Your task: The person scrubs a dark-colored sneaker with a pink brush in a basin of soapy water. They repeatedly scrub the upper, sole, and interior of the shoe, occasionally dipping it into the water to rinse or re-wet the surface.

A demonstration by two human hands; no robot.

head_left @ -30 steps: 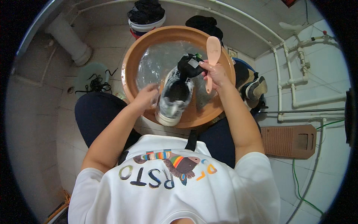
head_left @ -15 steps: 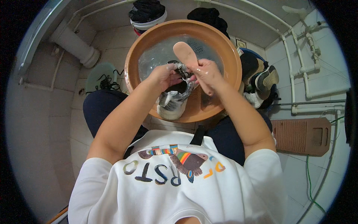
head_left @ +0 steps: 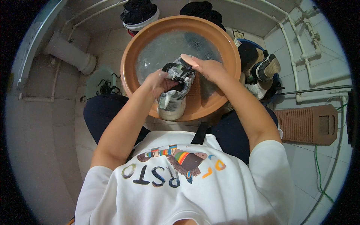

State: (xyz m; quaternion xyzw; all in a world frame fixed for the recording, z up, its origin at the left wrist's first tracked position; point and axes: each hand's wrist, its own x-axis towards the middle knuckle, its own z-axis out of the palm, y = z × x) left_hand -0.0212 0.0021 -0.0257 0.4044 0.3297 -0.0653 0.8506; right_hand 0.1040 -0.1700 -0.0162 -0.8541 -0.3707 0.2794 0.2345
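A black-and-white sneaker (head_left: 172, 107) covered in suds is tilted over the near part of a large orange-brown basin (head_left: 129, 48). My left hand (head_left: 159, 81) grips its side, with fingers reaching into the shoe opening. In my right hand (head_left: 210, 70) is a pale pink scrubbing brush (head_left: 189, 60), its head against the far end of the sneaker. The brush's bristles are hidden from this side. Cloudy water (head_left: 157, 48) fills the basin, and something dark with a mesh pattern (head_left: 195, 40) lies in it.
Several shoes (head_left: 265, 69) are piled in a blue tub to the right. A brown washboard (head_left: 309, 125) lies beyond my right knee. Behind the basin stand a white bucket (head_left: 141, 25) with dark contents and a black heap (head_left: 202, 11). A pale green basin (head_left: 98, 80) holds dark laces at left.
My right hand has turned the brush from upright above the sneaker down onto its far end. The sneaker's laces and tongue now show more. The whole view has shifted slightly.
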